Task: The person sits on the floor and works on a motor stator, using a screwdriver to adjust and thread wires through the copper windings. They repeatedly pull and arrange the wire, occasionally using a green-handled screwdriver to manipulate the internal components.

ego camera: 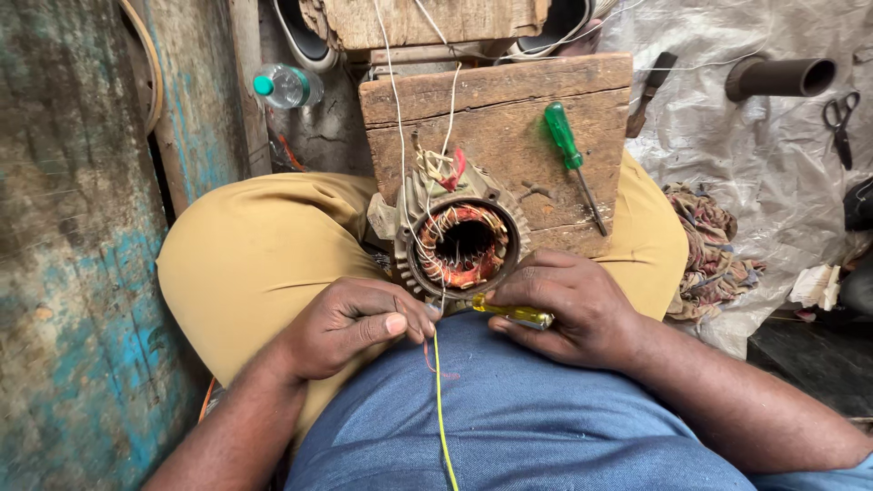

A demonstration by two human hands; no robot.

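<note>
Plainly, two screwdrivers show — one green-handled screwdriver (571, 156) lying on the worn wooden block (509, 109), one yellow-handled screwdriver (515, 313) gripped in the closed right hand (568, 305). The left hand (350, 323) pinches a thin yellow-green wire (442, 409) just below the single round metal motor stator with copper windings (459, 244) — propped between the knees.

Soft, even daylight; sharp focus, edges slightly warped.

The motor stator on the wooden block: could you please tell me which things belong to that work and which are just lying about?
In use: motor stator, yellow-handled tool in right hand, yellow cord at left hand.

Lying about: green screwdriver, scissors, plastic bottle, rags.
</note>
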